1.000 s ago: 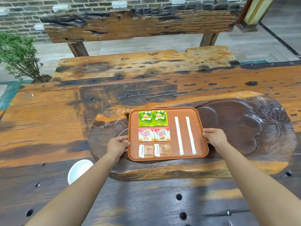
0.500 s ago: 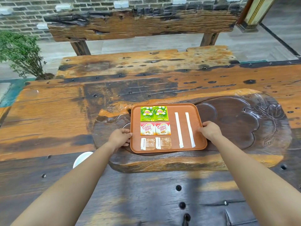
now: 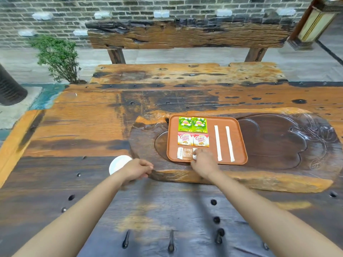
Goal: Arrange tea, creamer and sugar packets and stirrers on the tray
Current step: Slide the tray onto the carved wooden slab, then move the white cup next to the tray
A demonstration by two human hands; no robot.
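Note:
An orange-brown tray [image 3: 239, 145] rests on a carved dark wood slab [image 3: 274, 141]. In its left half lie two green tea packets [image 3: 192, 124], below them two Coffee mate creamer packets [image 3: 193, 139], and at the front a brown sugar packet [image 3: 184, 153]. Two white stirrers [image 3: 218, 142] lie parallel in the right half. My right hand [image 3: 203, 162] covers the second sugar packet [image 3: 194, 155], fingers bent down onto it; only its white end shows. Off the tray, at the slab's front left edge, my left hand [image 3: 138, 168] is loosely curled and holds nothing.
A small white dish [image 3: 118, 163] sits on the table just left of my left hand. The slab lies on a big rustic wooden table [image 3: 74, 127]. A wooden bench [image 3: 185, 73] stands beyond, with a potted shrub [image 3: 57, 56] at the far left.
Both hands have let go of the tray's sides. My left hand drew back to the slab's front edge. My right hand moved left onto the right sugar packet.

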